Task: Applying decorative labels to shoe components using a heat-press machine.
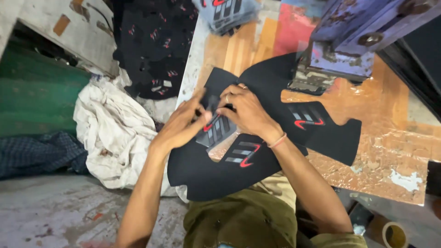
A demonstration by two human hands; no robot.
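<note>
Head cam only here, looking straight down at my bench. Both hands meet over a big black cut piece (206, 174) that lies half on the table (390, 151) and half over my lap. The left hand (181, 126) is closed narrow, fingers pinched on a small grey striped patch (215, 132) with a red swoosh, holding it right on top of the black piece. The right hand (245, 110) is curled over from the other side, fingertips pressing on the same patch; there's a ring on one finger and a pink band at the wrist.

Two more striped patches sit on the black material: one (243, 155) just below my wrists, another (307, 117) to the right of the right hand. At the table's far edge there's a stack of patches (225, 14), blurry. Top right is a worn blue machine (349, 36). Off the table to the left, a pile of black pieces (151, 46) and a white cloth (115, 128) on the floor.
</note>
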